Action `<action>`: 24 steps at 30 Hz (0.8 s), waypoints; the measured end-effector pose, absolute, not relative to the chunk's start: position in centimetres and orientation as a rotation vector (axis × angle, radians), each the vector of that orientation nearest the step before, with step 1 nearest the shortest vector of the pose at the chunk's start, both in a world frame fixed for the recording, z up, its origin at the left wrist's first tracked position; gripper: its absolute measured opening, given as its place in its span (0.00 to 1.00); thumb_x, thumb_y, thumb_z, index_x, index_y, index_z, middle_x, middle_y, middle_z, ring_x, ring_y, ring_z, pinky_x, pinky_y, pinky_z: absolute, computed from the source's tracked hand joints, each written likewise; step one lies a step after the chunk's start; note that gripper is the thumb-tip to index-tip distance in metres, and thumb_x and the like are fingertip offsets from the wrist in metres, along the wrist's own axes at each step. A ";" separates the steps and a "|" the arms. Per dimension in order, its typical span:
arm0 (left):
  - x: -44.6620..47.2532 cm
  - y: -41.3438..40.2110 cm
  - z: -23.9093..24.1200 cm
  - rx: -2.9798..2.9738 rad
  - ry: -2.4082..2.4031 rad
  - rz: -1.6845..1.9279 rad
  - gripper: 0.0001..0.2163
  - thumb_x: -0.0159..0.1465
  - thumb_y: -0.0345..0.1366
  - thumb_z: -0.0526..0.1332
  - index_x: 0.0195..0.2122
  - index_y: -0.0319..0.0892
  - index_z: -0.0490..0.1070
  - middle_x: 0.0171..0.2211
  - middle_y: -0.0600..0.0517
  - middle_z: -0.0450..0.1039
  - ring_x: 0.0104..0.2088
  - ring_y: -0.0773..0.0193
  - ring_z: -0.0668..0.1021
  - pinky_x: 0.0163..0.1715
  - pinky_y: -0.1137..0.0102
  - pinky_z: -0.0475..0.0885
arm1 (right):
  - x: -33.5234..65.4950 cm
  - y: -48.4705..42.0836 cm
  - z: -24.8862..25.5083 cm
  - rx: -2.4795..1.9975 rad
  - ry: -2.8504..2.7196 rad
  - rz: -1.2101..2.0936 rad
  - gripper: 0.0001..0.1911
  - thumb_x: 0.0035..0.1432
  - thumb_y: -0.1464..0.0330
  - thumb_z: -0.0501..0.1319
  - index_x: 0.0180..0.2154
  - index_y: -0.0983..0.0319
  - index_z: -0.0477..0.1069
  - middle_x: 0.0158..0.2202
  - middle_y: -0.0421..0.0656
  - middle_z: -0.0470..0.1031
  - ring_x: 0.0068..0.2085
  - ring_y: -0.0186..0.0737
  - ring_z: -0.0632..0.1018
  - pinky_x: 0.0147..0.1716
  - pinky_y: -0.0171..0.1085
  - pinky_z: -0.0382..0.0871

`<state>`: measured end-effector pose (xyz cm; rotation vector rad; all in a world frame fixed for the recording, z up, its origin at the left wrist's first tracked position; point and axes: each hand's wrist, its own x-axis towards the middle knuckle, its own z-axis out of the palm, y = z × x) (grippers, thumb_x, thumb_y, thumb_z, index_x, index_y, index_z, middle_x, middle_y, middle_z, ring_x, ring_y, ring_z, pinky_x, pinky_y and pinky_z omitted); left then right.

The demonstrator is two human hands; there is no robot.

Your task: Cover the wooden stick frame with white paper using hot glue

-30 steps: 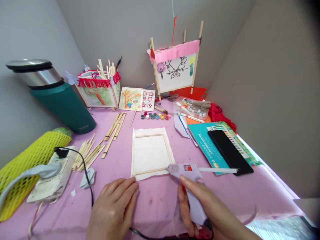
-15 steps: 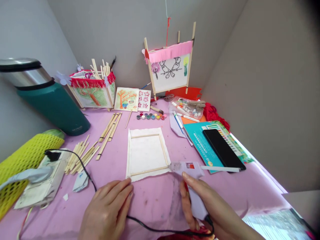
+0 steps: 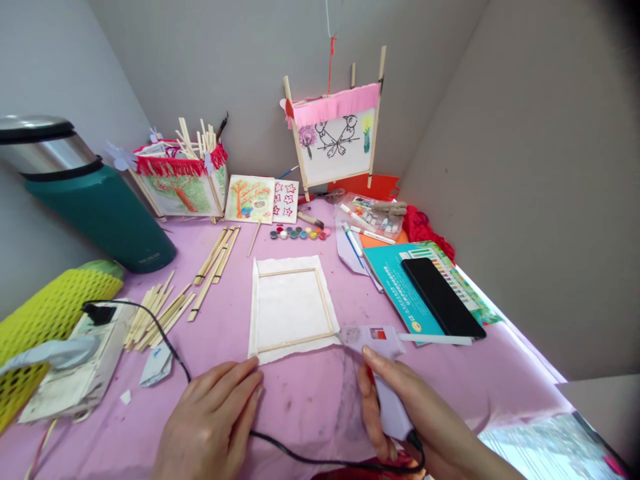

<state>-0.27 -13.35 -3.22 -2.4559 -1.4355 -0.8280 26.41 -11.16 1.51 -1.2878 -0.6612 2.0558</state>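
Observation:
A white paper sheet (image 3: 293, 307) with a thin wooden stick frame (image 3: 325, 303) glued on it lies in the middle of the pink table (image 3: 310, 407). My right hand (image 3: 405, 413) is wrapped round the handle of a pale glue gun (image 3: 373, 337), whose nozzle touches the frame's near right corner. A white glue stick pokes out of the gun's back. My left hand (image 3: 213, 420) rests flat on the table, fingers stretched out, fingertips at the paper's near left corner.
Loose wooden sticks (image 3: 170, 300) lie left of the paper, by a power strip (image 3: 75, 367) and black cord (image 3: 165, 340). A teal flask (image 3: 95, 200) stands far left. Two paper lanterns (image 3: 335, 133), a paint pot strip (image 3: 299, 233), markers and a black phone (image 3: 440, 297) sit behind and right.
The view has drifted slightly, so everything sits a bit further left. Both hands and the glue gun keep their places at the frame's near edge.

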 end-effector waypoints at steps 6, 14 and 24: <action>-0.1 -13.3 -3.0 -2.461 -1.425 -0.810 0.10 0.64 0.31 0.57 0.44 0.40 0.74 0.45 0.48 0.78 0.44 0.57 0.75 0.43 0.61 0.70 | 26.6 -11.4 1.8 -1.304 -0.652 2.089 0.24 0.61 0.48 0.52 0.29 0.61 0.65 0.12 0.41 0.70 0.11 0.29 0.62 0.12 0.27 0.50; 0.0 -13.4 -3.0 -2.428 -1.450 -0.817 0.10 0.64 0.31 0.57 0.43 0.43 0.75 0.44 0.49 0.78 0.43 0.57 0.76 0.42 0.62 0.71 | 26.5 -11.2 1.9 -1.294 -0.728 2.017 0.23 0.61 0.48 0.52 0.30 0.62 0.67 0.13 0.40 0.70 0.13 0.31 0.65 0.13 0.28 0.52; -0.2 -13.4 -3.2 -2.448 -1.448 -0.793 0.10 0.64 0.31 0.57 0.44 0.41 0.75 0.45 0.48 0.78 0.44 0.57 0.75 0.43 0.61 0.70 | 26.3 -10.9 1.5 -1.312 -0.735 2.009 0.24 0.62 0.49 0.52 0.30 0.63 0.66 0.13 0.40 0.70 0.13 0.30 0.66 0.13 0.27 0.52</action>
